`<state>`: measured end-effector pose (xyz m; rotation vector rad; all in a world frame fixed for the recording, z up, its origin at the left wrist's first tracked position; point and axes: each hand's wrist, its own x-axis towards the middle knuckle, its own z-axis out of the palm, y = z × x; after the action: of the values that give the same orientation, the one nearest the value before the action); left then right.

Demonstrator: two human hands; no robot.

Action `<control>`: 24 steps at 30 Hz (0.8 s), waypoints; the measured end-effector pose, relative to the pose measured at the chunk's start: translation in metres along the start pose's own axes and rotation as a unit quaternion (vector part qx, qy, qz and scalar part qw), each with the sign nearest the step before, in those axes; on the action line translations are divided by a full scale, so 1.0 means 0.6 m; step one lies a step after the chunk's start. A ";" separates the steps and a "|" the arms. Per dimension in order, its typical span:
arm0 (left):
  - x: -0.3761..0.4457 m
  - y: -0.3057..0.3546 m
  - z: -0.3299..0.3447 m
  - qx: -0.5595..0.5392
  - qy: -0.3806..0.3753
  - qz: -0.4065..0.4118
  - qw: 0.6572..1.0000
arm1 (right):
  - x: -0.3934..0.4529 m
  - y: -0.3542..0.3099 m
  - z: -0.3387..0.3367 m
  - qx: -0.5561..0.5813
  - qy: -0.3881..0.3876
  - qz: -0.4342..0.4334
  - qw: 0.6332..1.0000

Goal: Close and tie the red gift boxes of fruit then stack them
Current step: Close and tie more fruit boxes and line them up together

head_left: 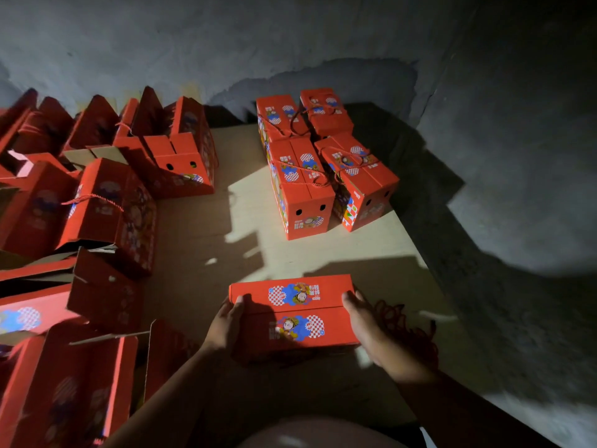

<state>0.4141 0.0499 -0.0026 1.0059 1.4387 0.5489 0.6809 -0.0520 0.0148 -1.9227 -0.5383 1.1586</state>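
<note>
The closed gift box lies near the front of the cardboard sheet that covers the floor, its two lid flaps meeting along the middle so the printed panels face up. The left hand grasps the box's left end, thumb hooked over the top edge, and the right hand presses its fingers against the right end; that grip on both ends probably serves to keep the flaps down and the box square until it is bound. A loose red cord lies bunched just behind the right hand, near enough to pick up for tying, though in the shadow I cannot tell whether any finger touches it.

Further back on the sheet stand four tied boxes, shut and bound with cord, set close together in a block by the wall, likely as the base for stacking. To the left is a crowd of open boxes with flaps raised, some with cord handles showing; what they hold is hidden from here, and no fruit shows in any box. The box in hand is closed but not yet tied
</note>
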 end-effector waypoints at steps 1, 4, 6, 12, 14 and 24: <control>0.000 -0.001 -0.001 0.011 -0.004 0.003 1.000 | 0.000 0.000 -0.002 0.001 -0.002 0.000 1.000; 0.004 -0.011 -0.006 0.012 -0.004 0.014 1.000 | -0.003 0.001 -0.006 0.026 -0.025 0.011 0.999; 0.004 -0.016 -0.008 0.006 -0.003 0.013 1.000 | -0.003 0.005 -0.009 0.048 -0.033 0.018 0.998; -0.001 -0.020 -0.006 0.010 -0.001 0.005 1.000 | -0.002 0.025 -0.007 0.021 -0.022 0.005 1.000; 0.001 -0.018 -0.003 0.007 0.003 0.008 1.000 | 0.002 0.025 -0.005 0.006 -0.017 0.006 1.000; 0.000 0.006 0.035 -0.101 -0.011 -0.018 0.995 | 0.061 0.009 -0.036 -0.022 0.006 0.008 1.000</control>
<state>0.4352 0.0469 -0.0027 0.8207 1.3506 0.6418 0.7176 -0.0388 -0.0035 -1.9741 -0.5478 1.1522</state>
